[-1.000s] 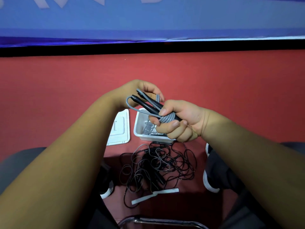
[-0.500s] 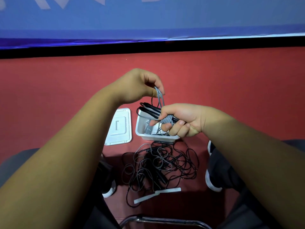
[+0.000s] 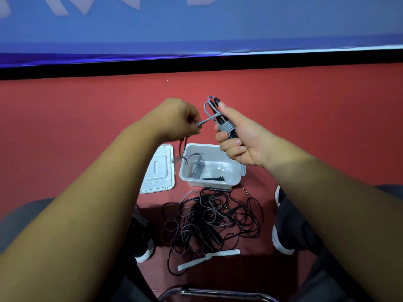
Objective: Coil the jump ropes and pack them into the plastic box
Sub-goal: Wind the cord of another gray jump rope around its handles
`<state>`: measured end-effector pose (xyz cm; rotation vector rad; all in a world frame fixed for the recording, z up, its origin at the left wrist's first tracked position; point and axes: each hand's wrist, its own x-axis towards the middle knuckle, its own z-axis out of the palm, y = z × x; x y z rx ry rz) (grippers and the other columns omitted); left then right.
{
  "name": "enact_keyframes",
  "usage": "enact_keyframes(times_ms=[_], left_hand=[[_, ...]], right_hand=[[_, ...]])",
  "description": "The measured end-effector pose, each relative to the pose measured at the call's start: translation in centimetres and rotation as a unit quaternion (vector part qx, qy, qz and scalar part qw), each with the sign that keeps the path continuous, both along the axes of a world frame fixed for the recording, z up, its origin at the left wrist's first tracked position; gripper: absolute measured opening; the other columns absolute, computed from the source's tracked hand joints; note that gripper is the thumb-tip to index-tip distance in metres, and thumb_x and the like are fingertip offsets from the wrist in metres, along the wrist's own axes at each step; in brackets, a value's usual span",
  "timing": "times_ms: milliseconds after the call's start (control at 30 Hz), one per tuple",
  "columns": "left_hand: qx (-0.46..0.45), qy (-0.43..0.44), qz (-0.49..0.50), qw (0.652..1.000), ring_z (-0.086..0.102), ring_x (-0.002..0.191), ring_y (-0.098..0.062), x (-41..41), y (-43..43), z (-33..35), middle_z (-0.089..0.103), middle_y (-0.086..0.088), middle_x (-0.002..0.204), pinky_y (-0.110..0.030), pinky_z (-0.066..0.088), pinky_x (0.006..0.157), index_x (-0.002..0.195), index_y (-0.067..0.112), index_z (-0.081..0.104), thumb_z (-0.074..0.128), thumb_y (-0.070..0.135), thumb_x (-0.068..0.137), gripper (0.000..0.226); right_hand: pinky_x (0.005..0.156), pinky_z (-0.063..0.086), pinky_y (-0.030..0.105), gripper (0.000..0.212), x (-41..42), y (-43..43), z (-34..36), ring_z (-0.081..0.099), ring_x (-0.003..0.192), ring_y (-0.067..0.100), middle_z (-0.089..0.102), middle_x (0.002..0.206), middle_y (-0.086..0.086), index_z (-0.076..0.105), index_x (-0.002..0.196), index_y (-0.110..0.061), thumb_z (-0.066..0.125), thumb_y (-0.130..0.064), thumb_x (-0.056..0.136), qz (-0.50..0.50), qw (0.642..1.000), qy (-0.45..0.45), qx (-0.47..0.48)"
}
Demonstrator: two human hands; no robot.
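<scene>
My right hand grips a jump rope bundle: black handles held upright with grey cord wound several times around them. My left hand pinches the loose grey cord end and holds it taut to the left of the bundle. Both hands hover above the white plastic box on the red floor. One coiled grey rope with black handles lies inside the box. A tangled pile of black and grey ropes lies on the floor in front of the box.
The box's white lid lies flat left of the box. Two white strips lie at the near edge of the pile. My shoes flank the pile on both sides. A metal bar crosses the bottom. A blue wall stands beyond.
My right hand has tipped the bundle upright and lifted it. My left hand has pulled the cord end out to the left, away from the bundle. The camera view has shifted so the box shows fully.
</scene>
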<state>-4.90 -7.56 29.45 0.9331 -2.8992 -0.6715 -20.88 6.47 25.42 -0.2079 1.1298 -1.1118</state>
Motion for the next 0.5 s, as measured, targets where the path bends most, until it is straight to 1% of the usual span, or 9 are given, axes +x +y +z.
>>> enact_keyframes(times_ms=[33,67,100,167,267,300,400,433,500], left_hand=[[0.022,0.004,0.01,1.0,0.072,0.064,-0.013,-0.1,0.2,-0.3,0.073,0.004,0.076,-0.025,0.057,0.065,0.098,0.022,0.079,0.074,0.016,0.09,0.012],[0.042,0.01,0.019,0.999,0.072,0.06,-0.012,-0.2,0.4,-0.5,0.075,0.001,0.078,-0.027,0.059,0.063,0.1,0.022,0.079,0.068,0.015,0.093,0.015],[0.065,0.018,0.026,0.997,0.073,0.061,-0.014,-0.4,0.6,-0.6,0.076,0.0,0.081,-0.028,0.061,0.062,0.101,0.02,0.079,0.064,0.015,0.095,0.016],[0.124,0.051,0.029,0.991,0.075,0.07,-0.018,-0.7,0.8,-0.5,0.078,-0.002,0.084,-0.032,0.064,0.067,0.1,0.017,0.079,0.067,0.018,0.099,0.012],[0.209,0.112,0.022,0.971,0.07,0.075,-0.012,-0.6,0.6,0.0,0.078,-0.01,0.091,-0.026,0.061,0.074,0.097,0.012,0.079,0.074,0.024,0.097,0.012],[0.223,0.125,0.016,0.967,0.068,0.079,-0.011,-0.4,0.5,0.2,0.078,-0.009,0.094,-0.027,0.059,0.079,0.097,0.014,0.079,0.075,0.026,0.097,0.012],[0.258,0.141,-0.011,0.956,0.072,0.097,-0.015,-0.1,0.2,0.4,0.08,-0.001,0.101,-0.028,0.054,0.095,0.102,0.015,0.078,0.07,0.028,0.099,0.015],[0.28,0.146,-0.013,0.949,0.073,0.099,-0.016,0.0,0.2,0.4,0.08,-0.003,0.102,-0.027,0.053,0.096,0.104,0.011,0.077,0.067,0.027,0.101,0.019],[0.31,0.151,-0.009,0.939,0.072,0.094,-0.016,0.0,0.2,0.4,0.08,-0.008,0.099,-0.024,0.053,0.092,0.109,0.007,0.074,0.058,0.029,0.107,0.027]], right_hand=[[0.034,0.01,0.017,0.058,0.1,-0.1,0.1,0.013,0.048,0.004,0.043,0.068,-0.006,0.056,0.084,-0.02,0.063,-0.078,0.089,-0.01,1.0,0.001,-0.006],[0.034,0.01,0.018,0.062,0.1,-0.1,0.1,0.013,0.047,0.004,0.043,0.068,-0.005,0.056,0.083,-0.02,0.059,-0.082,0.088,-0.022,1.0,-0.001,-0.009],[0.033,0.01,0.018,0.061,0.0,-0.2,0.1,0.014,0.045,0.004,0.043,0.067,-0.005,0.056,0.083,-0.02,0.056,-0.081,0.09,-0.037,0.999,-0.004,-0.011],[0.032,0.011,0.019,0.052,-0.5,-0.2,0.1,0.017,0.042,0.004,0.043,0.067,-0.005,0.056,0.084,-0.02,0.057,-0.071,0.096,-0.069,0.997,-0.01,-0.011],[0.031,0.012,0.019,0.041,-1.2,-0.1,0.1,0.018,0.042,0.004,0.042,0.067,-0.006,0.054,0.086,-0.019,0.056,-0.058,0.097,-0.092,0.996,-0.016,-0.008],[0.03,0.012,0.019,0.039,-1.3,-0.1,0.1,0.018,0.042,0.004,0.042,0.067,-0.006,0.054,0.087,-0.019,0.056,-0.056,0.097,-0.094,0.995,-0.013,-0.008],[0.03,0.012,0.019,0.034,-1.6,-0.1,0.3,0.018,0.042,0.004,0.042,0.068,-0.005,0.053,0.091,-0.018,0.057,-0.051,0.098,-0.096,0.995,-0.011,-0.013],[0.031,0.012,0.018,0.033,-1.6,-0.1,0.4,0.018,0.043,0.004,0.042,0.068,-0.005,0.052,0.091,-0.019,0.057,-0.05,0.098,-0.096,0.995,-0.013,-0.015],[0.032,0.011,0.018,0.029,-1.8,-0.2,0.6,0.018,0.042,0.004,0.042,0.067,-0.005,0.051,0.091,-0.019,0.056,-0.047,0.099,-0.101,0.995,-0.019,-0.016]])
